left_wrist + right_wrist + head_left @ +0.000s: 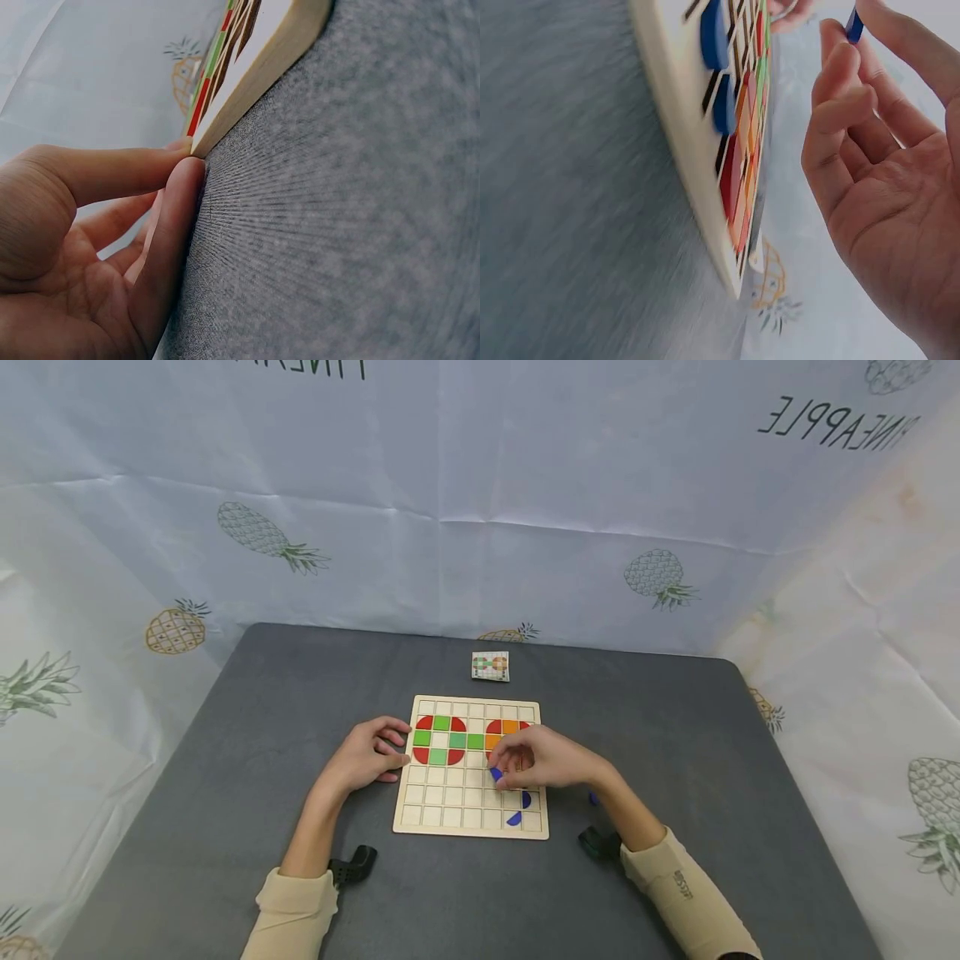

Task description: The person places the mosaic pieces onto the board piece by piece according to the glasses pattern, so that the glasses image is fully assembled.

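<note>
A pale wooden grid board (435,795) lies on the grey table. My left hand (362,757) is at its left side, with thumb and fingertips touching the edge and the thumb straight in the left wrist view. Above the board's right half, my right hand (546,758) pinches a small flat blue piece (854,25) between thumb and fingertip. Red and green pieces (441,723) form a ring on the upper left of the board. Red and orange pieces (510,727) at the upper right are partly hidden by the right hand. Lower down lie a blue half-round piece (527,799) and another blue piece (513,818).
Behind the board lies a small card (491,667) printed with a coloured grid pattern. One more blue piece (593,798) is on the table beside my right forearm. A pineapple-print cloth (465,577) hangs along the table's far edge.
</note>
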Motion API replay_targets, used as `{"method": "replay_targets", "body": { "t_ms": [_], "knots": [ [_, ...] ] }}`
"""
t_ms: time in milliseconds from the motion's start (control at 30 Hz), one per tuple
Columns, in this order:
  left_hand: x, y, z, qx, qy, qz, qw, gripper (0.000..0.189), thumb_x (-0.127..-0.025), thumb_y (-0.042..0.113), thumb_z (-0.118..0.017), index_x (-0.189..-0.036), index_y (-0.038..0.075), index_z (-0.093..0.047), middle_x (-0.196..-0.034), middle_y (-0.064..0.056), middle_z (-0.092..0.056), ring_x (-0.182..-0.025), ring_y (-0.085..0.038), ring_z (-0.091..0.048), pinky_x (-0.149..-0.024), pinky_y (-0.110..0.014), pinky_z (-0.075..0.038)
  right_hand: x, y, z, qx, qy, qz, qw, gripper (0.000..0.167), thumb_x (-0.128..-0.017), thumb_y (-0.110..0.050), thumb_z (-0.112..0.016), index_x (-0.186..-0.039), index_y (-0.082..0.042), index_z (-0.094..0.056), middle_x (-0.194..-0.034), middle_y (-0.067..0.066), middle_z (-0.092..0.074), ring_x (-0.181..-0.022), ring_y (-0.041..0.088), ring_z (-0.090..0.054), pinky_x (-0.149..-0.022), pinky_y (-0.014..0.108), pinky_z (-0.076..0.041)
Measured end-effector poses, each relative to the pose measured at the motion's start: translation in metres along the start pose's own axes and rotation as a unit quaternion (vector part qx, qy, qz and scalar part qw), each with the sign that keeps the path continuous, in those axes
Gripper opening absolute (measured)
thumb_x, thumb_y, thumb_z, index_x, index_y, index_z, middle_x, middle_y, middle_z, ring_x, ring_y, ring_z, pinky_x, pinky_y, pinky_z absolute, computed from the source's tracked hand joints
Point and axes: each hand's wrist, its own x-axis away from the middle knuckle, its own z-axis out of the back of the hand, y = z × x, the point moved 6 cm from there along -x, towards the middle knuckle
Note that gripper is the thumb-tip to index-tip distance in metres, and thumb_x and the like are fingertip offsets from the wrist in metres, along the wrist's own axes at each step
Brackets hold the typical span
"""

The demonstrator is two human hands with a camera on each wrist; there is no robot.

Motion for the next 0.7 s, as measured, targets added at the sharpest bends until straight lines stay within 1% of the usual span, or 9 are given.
{"method": "replay_targets", "body": {
  "t_ms": [133, 267, 367, 500, 700],
  "knots": [
    [0.001, 0.001, -0.001, 0.0, -0.002, -0.003, 1.0, 0.049, -0.095, 0.0, -0.079, -0.14, -0.001, -0.062, -0.113, -0.019, -0.059, -0.082, -0.017, -0.062, -0.065, -0.033, -0.067, -0.018, -0.008, -0.005, -0.006, -0.014, 0.017, 0.9997, 0.025, -0.095, -0.016, -0.085, -0.117, -0.008, -0.077, -0.095, -0.002, -0.074, -0.081, 0.007, -0.065, -0.07, 0.021, -0.056],
    [0.0, 0.0, -0.001, 0.001, 0.002, -0.001, 1.0, 0.048, -0.095, 0.0, -0.08, -0.14, 0.0, -0.063, -0.113, -0.019, -0.059, -0.082, -0.018, -0.062, -0.065, -0.033, -0.067, -0.035, -0.015, -0.012, 0.014, -0.026, 0.038, 0.9988, 0.023, -0.097, -0.013, -0.083, -0.119, -0.008, -0.077, -0.094, -0.002, -0.071, -0.08, 0.006, -0.061, -0.071, 0.02, -0.053],
    [-0.001, 0.0, -0.001, 0.001, 0.002, -0.001, 1.0, 0.048, -0.095, 0.001, -0.08, -0.14, 0.0, -0.062, -0.113, -0.018, -0.06, -0.082, -0.017, -0.062, -0.065, -0.033, -0.067, -0.047, -0.021, -0.017, 0.028, -0.038, 0.049, 0.9977, 0.022, -0.098, -0.01, -0.081, -0.119, -0.008, -0.077, -0.095, -0.001, -0.07, -0.081, 0.006, -0.06, -0.073, 0.02, -0.054],
    [-0.001, -0.001, 0.0, 0.001, 0.001, -0.002, 1.0, 0.048, -0.095, 0.002, -0.08, -0.14, -0.001, -0.062, -0.113, -0.018, -0.06, -0.082, -0.017, -0.062, -0.065, -0.033, -0.067, -0.062, -0.026, -0.022, 0.033, -0.065, 0.05, 0.996, 0.022, -0.101, -0.008, -0.076, -0.123, -0.008, -0.077, -0.102, 0.001, -0.073, -0.088, 0.006, -0.064, -0.08, 0.021, -0.059],
    [-0.002, -0.001, -0.001, 0.002, -0.002, -0.005, 1.0, 0.047, -0.096, 0.001, -0.079, -0.14, -0.001, -0.063, -0.112, -0.018, -0.06, -0.081, -0.017, -0.063, -0.064, -0.033, -0.067, -0.083, -0.033, -0.028, 0.054, -0.094, 0.052, 0.9927, 0.021, -0.105, -0.006, -0.069, -0.124, -0.009, -0.078, -0.109, 0.006, -0.075, -0.086, 0.008, -0.065, -0.08, 0.021, -0.058]
  ]
}}
